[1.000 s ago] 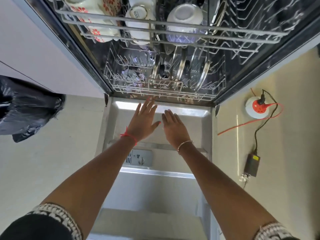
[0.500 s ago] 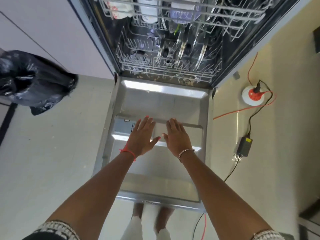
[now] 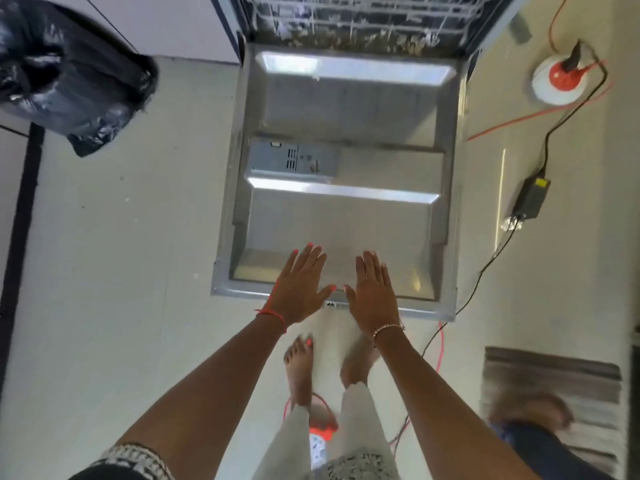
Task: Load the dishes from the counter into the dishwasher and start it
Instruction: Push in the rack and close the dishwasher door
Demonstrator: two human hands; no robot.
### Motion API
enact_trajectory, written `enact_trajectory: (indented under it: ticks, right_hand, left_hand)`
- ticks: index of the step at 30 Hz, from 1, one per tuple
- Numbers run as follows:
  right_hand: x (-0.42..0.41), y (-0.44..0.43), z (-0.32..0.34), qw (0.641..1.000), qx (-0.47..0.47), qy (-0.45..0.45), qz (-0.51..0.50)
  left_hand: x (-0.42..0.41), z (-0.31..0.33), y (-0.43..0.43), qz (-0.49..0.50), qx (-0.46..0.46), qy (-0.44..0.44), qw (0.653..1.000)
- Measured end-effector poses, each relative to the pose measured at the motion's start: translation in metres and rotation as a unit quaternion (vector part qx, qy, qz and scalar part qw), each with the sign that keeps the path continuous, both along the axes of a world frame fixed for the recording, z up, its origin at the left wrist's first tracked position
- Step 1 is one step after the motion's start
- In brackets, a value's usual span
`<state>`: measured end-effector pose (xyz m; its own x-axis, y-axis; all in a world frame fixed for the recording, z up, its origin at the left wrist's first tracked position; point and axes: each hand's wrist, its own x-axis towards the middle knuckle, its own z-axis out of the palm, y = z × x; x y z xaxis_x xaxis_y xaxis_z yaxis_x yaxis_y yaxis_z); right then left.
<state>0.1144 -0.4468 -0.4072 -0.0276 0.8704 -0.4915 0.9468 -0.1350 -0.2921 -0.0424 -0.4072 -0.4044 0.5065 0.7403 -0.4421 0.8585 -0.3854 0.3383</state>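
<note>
Both arms outstretched; left hand [image 3: 300, 287] and right hand [image 3: 373, 289] flat, fingers straight, palms down, side by side.

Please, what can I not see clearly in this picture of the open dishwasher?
Head view:
1. The rack: cut off by the top edge; its dishes are not visible.
2. The door, near edge: partly covered by the left hand and right hand; contact cannot be told.
3. The detergent dispenser: too small to tell whether it is closed.
4. The foot on the rug: motion-blurred.
</note>
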Motion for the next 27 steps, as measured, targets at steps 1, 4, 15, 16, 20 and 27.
enact_trajectory:
  ticks: [1,4,15,16,20,27]
  right_hand:
    - [-0.005,-0.013,-0.008,1.0,-0.022,0.008,-0.004]
    - [-0.018,-0.039,-0.028,0.995,-0.067,0.041,-0.054]
    - [-0.032,-0.062,-0.147,0.526,-0.187,0.374,-0.741]
    - [-0.031,-0.063,-0.159,0.479,-0.171,0.4,-0.763]
    - [-0.024,-0.065,-0.18,0.384,-0.139,0.504,-0.761]
    - [-0.017,-0.067,-0.184,0.397,-0.15,0.516,-0.744]
  left_hand:
    - [-0.006,-0.01,-0.015,0.009,-0.02,-0.004,1.0]
    - [-0.02,-0.034,-0.047,0.043,-0.066,-0.023,0.997]
    - [-0.012,-0.141,-0.079,0.593,-0.381,-0.181,0.686]
    - [-0.014,-0.151,-0.08,0.635,-0.384,-0.192,0.642]
    - [-0.029,-0.169,-0.088,0.698,-0.456,-0.274,0.48]
    - [-0.022,-0.181,-0.091,0.701,-0.449,-0.381,0.402]
